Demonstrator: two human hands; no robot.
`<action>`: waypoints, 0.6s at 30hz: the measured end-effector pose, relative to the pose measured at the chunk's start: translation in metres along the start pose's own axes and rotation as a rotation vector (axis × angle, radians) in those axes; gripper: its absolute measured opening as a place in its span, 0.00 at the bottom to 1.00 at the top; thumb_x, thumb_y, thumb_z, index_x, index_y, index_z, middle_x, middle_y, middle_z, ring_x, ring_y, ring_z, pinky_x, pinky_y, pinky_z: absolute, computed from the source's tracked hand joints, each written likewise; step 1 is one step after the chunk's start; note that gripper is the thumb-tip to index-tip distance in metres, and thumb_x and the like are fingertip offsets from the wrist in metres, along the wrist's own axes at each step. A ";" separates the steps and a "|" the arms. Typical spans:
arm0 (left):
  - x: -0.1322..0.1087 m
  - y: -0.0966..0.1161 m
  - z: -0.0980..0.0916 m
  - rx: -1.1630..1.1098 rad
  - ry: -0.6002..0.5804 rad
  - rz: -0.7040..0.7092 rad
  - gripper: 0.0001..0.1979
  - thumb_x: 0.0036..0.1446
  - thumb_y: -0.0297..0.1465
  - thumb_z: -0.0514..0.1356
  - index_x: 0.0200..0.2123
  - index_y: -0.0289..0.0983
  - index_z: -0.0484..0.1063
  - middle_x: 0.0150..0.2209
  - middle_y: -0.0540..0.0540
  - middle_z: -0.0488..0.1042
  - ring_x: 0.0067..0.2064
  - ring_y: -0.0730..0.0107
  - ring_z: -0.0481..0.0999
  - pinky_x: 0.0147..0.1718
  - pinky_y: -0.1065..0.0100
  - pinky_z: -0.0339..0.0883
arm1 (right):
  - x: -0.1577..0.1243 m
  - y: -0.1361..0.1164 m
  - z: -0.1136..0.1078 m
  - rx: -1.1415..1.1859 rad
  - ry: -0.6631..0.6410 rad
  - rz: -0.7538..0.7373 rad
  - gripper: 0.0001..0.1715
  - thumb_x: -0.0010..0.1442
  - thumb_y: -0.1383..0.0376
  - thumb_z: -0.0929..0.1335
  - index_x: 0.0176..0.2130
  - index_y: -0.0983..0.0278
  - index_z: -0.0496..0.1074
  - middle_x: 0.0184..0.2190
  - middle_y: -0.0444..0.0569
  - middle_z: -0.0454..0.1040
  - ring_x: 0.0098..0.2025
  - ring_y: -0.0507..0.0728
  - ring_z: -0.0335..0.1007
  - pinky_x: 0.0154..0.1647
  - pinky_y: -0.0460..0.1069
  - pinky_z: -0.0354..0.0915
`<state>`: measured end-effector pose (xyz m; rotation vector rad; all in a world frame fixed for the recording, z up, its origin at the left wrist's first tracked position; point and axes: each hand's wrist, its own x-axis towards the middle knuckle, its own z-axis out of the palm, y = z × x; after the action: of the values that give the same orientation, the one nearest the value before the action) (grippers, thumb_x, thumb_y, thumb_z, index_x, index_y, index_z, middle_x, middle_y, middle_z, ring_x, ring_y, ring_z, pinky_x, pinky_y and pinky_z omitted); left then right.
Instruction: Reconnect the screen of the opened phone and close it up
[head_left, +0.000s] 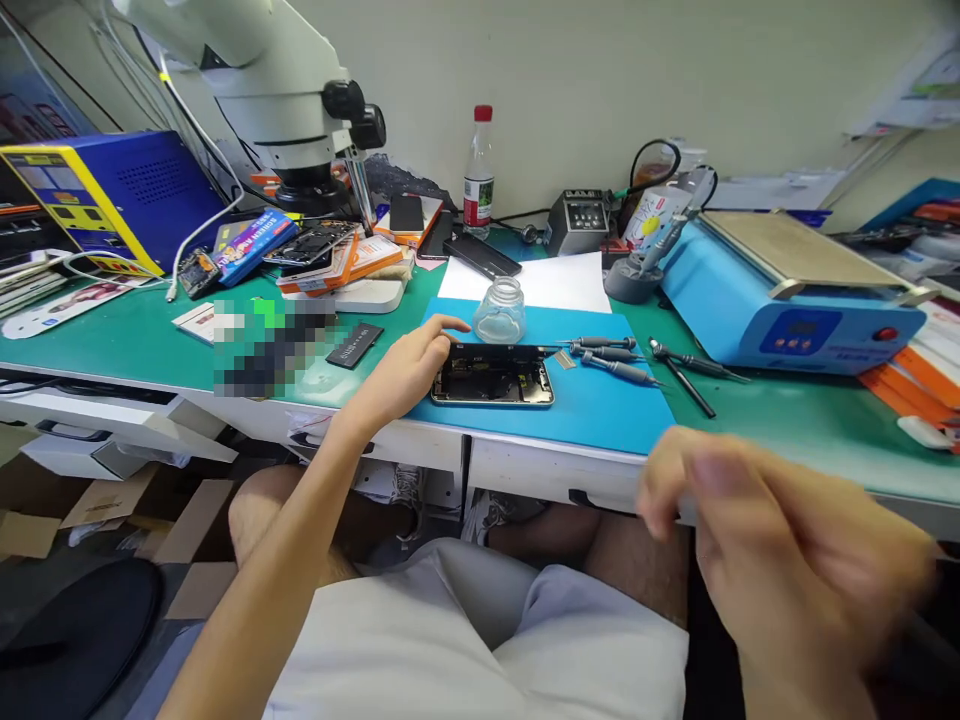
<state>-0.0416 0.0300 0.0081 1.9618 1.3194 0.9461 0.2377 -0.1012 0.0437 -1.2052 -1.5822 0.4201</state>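
An opened phone (495, 383) lies on the blue mat (592, 425), its inner parts bare and a dark panel edge standing along its far side. My left hand (412, 365) is at the phone's left end, with curled fingers on its edge and the index finger stretched out towards a glass jar (500, 312). Close to the camera, at lower right, my right hand (772, 520) is raised off the bench and blurred. Its fingers are curled together; whatever may be in them is hidden. Several screwdrivers (611, 365) lie right of the phone. A black phone battery (355, 345) is to its left.
A microscope (277, 100) rises at back left beside a blue-yellow box (120, 200). The blue heating machine (795, 300) stands right, near a soldering iron stand (634, 278). Behind the mat are a water bottle (478, 175), another phone (482, 255) and white paper (562, 280).
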 end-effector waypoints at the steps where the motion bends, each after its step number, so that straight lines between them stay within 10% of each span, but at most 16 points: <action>1: -0.002 0.001 -0.003 -0.004 -0.025 0.000 0.24 0.74 0.41 0.47 0.62 0.41 0.74 0.55 0.43 0.82 0.58 0.51 0.79 0.56 0.56 0.70 | 0.013 0.008 0.006 -0.012 0.066 0.045 0.24 0.72 0.52 0.68 0.26 0.55 0.75 0.21 0.42 0.70 0.24 0.53 0.66 0.27 0.51 0.64; 8: -0.011 -0.012 -0.026 0.082 -0.224 0.093 0.23 0.69 0.40 0.61 0.65 0.45 0.75 0.65 0.43 0.77 0.66 0.50 0.74 0.65 0.55 0.67 | 0.072 0.075 0.031 0.009 -0.185 0.187 0.27 0.70 0.44 0.69 0.60 0.53 0.75 0.60 0.52 0.80 0.58 0.64 0.78 0.59 0.61 0.75; 18: -0.010 -0.018 -0.034 0.092 -0.316 0.065 0.35 0.66 0.43 0.67 0.74 0.49 0.66 0.72 0.45 0.70 0.72 0.50 0.69 0.72 0.55 0.63 | 0.079 0.086 0.025 -0.208 -0.500 0.232 0.41 0.60 0.43 0.75 0.69 0.46 0.72 0.66 0.48 0.77 0.58 0.68 0.79 0.62 0.66 0.76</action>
<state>-0.0810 0.0296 0.0113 2.1312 1.1411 0.5810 0.2620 0.0106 0.0092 -1.5334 -1.9504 0.7668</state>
